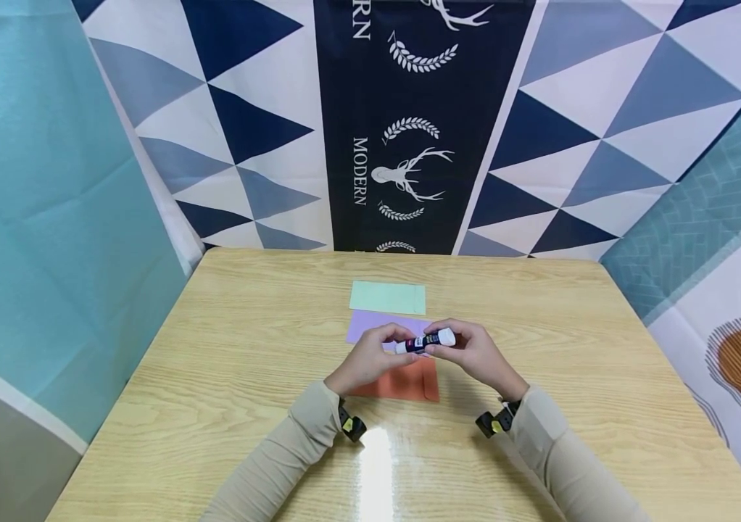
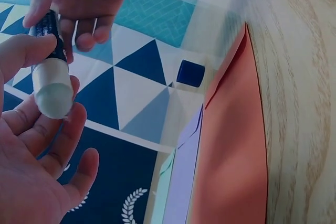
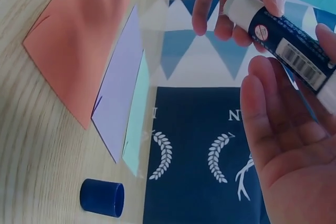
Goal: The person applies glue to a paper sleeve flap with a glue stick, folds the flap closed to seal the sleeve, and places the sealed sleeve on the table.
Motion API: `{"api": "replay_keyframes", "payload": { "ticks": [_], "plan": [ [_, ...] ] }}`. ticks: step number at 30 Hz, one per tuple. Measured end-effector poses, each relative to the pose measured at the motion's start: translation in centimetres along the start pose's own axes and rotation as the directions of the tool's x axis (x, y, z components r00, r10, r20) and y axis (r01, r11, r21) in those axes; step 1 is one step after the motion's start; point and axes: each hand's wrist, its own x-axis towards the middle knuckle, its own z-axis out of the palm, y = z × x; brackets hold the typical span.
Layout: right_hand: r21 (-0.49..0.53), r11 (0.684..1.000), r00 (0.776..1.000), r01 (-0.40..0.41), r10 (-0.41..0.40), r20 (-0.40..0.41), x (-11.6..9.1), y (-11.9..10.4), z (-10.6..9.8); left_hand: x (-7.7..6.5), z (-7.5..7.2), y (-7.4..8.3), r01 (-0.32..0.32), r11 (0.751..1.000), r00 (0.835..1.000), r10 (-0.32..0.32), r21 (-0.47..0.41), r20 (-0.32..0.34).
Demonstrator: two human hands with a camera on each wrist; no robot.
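A glue stick with a dark blue label is held between both hands, lying nearly sideways above the envelopes. My left hand pinches it near its uncapped end, thumb across the barrel in the left wrist view, where the pale rounded glue tip shows. With thumb and fingers my right hand holds the white base end. Below lie an orange envelope, a purple envelope partly covered by the hands, and a mint green envelope farthest away.
A dark blue cap lies on the wooden table, beside the envelopes, in both wrist views. Patterned cloth hangs along the table's back edge, with more cloth at both sides.
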Motion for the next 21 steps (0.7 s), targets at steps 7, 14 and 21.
{"api": "replay_keyframes", "payload": {
  "ticks": [7, 14, 21],
  "plan": [
    [0.003, 1.0, 1.0, 0.004, -0.004, 0.016, -0.3, 0.4, -0.3, -0.1, -0.4, 0.1, 0.022, 0.998, 1.0, -0.022, -0.053, -0.011],
    [0.018, 1.0, 0.998, -0.013, 0.012, 0.059, -0.5, 1.0, -0.2, -0.1, -0.8, 0.6, 0.016, 0.996, 1.0, -0.018, -0.091, -0.018],
    [0.016, 0.999, 0.992, -0.04, 0.038, 0.12, -0.6, 1.6, 0.3, -0.1, -0.9, 1.1, 0.016, 0.996, 1.0, -0.018, -0.087, -0.021]
  ]
}}
